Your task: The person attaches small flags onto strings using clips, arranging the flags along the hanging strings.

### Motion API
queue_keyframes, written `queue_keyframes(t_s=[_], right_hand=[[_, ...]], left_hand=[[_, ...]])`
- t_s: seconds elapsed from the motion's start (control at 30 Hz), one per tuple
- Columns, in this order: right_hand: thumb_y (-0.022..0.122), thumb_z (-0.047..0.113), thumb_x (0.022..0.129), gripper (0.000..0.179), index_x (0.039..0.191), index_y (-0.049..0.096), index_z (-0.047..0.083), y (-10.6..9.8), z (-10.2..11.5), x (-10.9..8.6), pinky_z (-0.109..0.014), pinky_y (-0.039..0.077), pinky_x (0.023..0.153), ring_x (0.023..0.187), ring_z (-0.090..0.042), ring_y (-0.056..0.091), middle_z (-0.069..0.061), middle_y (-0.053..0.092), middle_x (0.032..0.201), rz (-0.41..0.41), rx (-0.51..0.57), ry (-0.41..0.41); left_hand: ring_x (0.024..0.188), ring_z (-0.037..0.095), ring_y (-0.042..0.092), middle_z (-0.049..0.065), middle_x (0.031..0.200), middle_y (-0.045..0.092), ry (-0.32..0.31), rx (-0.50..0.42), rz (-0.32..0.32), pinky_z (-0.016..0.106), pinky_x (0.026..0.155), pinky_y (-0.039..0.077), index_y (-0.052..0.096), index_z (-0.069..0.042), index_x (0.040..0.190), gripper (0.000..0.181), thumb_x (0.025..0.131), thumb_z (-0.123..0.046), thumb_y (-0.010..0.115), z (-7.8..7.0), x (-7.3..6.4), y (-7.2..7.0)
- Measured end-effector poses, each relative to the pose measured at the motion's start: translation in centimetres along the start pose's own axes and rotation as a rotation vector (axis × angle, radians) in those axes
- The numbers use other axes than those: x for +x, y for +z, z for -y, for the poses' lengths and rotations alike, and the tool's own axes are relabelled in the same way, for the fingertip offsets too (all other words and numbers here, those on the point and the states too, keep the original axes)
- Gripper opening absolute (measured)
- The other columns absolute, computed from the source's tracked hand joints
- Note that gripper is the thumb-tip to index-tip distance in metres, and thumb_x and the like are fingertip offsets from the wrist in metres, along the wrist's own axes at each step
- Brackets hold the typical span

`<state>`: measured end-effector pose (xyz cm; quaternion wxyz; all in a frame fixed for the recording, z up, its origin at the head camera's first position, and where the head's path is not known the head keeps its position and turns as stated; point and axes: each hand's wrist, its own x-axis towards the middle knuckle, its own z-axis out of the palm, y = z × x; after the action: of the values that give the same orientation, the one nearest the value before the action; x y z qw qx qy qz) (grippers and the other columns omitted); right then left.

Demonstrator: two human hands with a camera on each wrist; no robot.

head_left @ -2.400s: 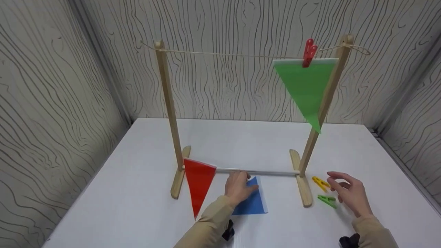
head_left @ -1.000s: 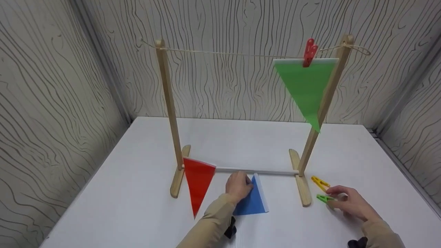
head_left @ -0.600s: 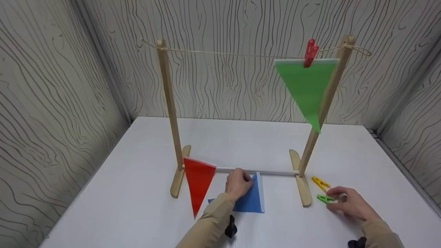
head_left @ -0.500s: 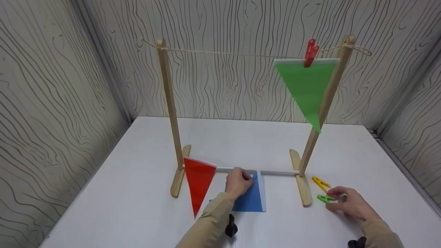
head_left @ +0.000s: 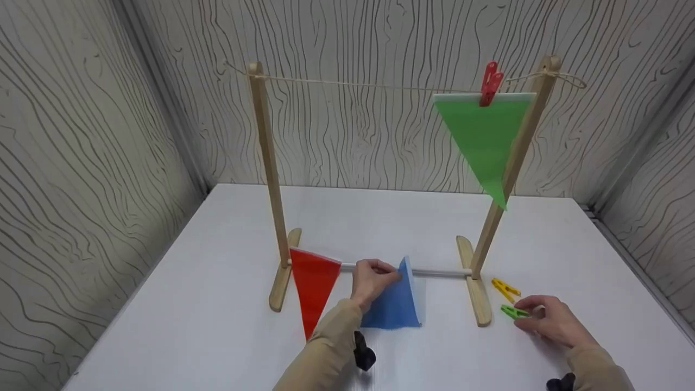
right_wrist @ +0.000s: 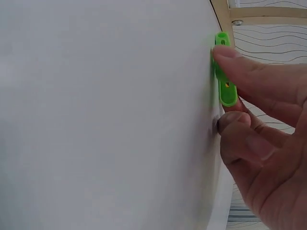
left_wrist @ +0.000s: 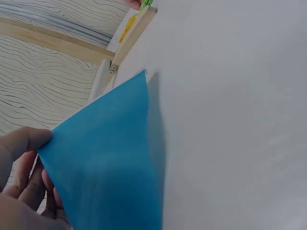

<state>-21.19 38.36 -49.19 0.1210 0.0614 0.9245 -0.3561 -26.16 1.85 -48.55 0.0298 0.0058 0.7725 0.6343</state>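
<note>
My left hand [head_left: 371, 283] pinches the upper corner of a blue pennant [head_left: 392, 307] between thumb and fingers. In the left wrist view the blue pennant [left_wrist: 110, 153] stands tilted up, its corner at the thumb, with a shadow on the white table beside it. On the right, my right hand [head_left: 555, 321] pinches a green clothespin [head_left: 513, 311] low over the table. The right wrist view shows the thumb on the green clothespin [right_wrist: 225, 76], fingers behind it. A yellow clothespin [head_left: 505, 289] lies just beyond.
A wooden stand with a left post [head_left: 269, 163] and right post [head_left: 524, 141] carries a string [head_left: 347, 83]. A red clothespin [head_left: 490, 86] holds a green pennant [head_left: 486, 136] on it. A red pennant [head_left: 312, 282] lies by the left foot, partly behind the left sleeve.
My left hand has lifted the blue pennant's corner off the table, raising its far end. My right hand has come down from above the clothespins and taken hold of the green clothespin.
</note>
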Motion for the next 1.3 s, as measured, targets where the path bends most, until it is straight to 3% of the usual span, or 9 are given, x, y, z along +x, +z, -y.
queue_keyframes(t_s=[0.27, 0.63, 0.87, 0.97, 1.1, 1.3], right_hand=[[0.068, 0.012, 0.093, 0.044, 0.129, 0.054, -0.011, 0.2, 0.7, -0.2, -0.027, 0.048, 0.069, 0.094, -0.024, 0.057, -0.029, 0.057, 0.120, -0.067, -0.034, -0.049], [0.065, 0.013, 0.097, 0.037, 0.126, 0.055, -0.008, 0.6, 2.7, -0.4, -0.021, 0.045, 0.073, 0.099, -0.026, 0.059, -0.027, 0.062, 0.121, -0.203, -0.121, -0.284], [0.060, 0.008, 0.100, 0.032, 0.127, 0.055, -0.007, 1.0, 4.3, -0.4, -0.031, 0.049, 0.081, 0.107, -0.033, 0.060, -0.026, 0.064, 0.123, -0.231, -0.108, -0.314], [0.056, 0.016, 0.103, 0.036, 0.131, 0.052, -0.006, 1.1, 4.9, -0.5, -0.030, 0.052, 0.074, 0.105, -0.032, 0.061, -0.027, 0.060, 0.126, -0.194, -0.067, -0.308], [0.053, 0.023, 0.105, 0.038, 0.134, 0.049, -0.002, 1.1, 5.7, -0.7, -0.025, 0.050, 0.060, 0.097, -0.020, 0.061, -0.026, 0.057, 0.127, -0.164, -0.009, -0.305], [0.054, 0.019, 0.105, 0.031, 0.129, 0.052, -0.001, 1.4, 6.8, -0.9, -0.023, 0.047, 0.054, 0.082, -0.004, 0.056, -0.018, 0.062, 0.114, -0.213, 0.050, -0.361]], left_hand=[[0.093, 0.018, 0.070, 0.007, 0.099, 0.077, -0.066, -0.125, 0.032, 0.052, 0.105, 0.050, 0.067, -0.008, 0.120, 0.038, 0.085, -0.019, 0.077, -1.1, 0.2, -0.6], [0.097, 0.015, 0.070, 0.007, 0.112, 0.075, -0.031, -0.173, 0.031, 0.042, 0.106, 0.054, 0.068, -0.010, 0.127, 0.038, 0.092, -0.021, 0.074, -3.4, 0.7, -1.7], [0.116, 0.026, 0.066, 0.007, 0.133, 0.065, -0.021, -0.153, 0.008, 0.053, 0.110, 0.049, 0.061, -0.014, 0.138, 0.046, 0.095, -0.028, 0.070, -4.7, 0.2, -2.5], [0.122, 0.031, 0.064, 0.009, 0.137, 0.062, 0.003, -0.188, 0.006, 0.055, 0.109, 0.048, 0.058, -0.013, 0.141, 0.049, 0.096, -0.028, 0.069, -5.1, 0.1, -2.7], [0.125, 0.033, 0.063, 0.011, 0.139, 0.061, 0.036, -0.247, -0.005, 0.055, 0.109, 0.048, 0.058, -0.011, 0.141, 0.048, 0.097, -0.027, 0.068, -5.6, 0.0, -2.9], [0.122, 0.034, 0.065, 0.012, 0.136, 0.063, 0.066, -0.300, -0.051, 0.055, 0.108, 0.048, 0.061, -0.009, 0.136, 0.045, 0.097, -0.030, 0.068, -6.5, 0.0, -3.3]])
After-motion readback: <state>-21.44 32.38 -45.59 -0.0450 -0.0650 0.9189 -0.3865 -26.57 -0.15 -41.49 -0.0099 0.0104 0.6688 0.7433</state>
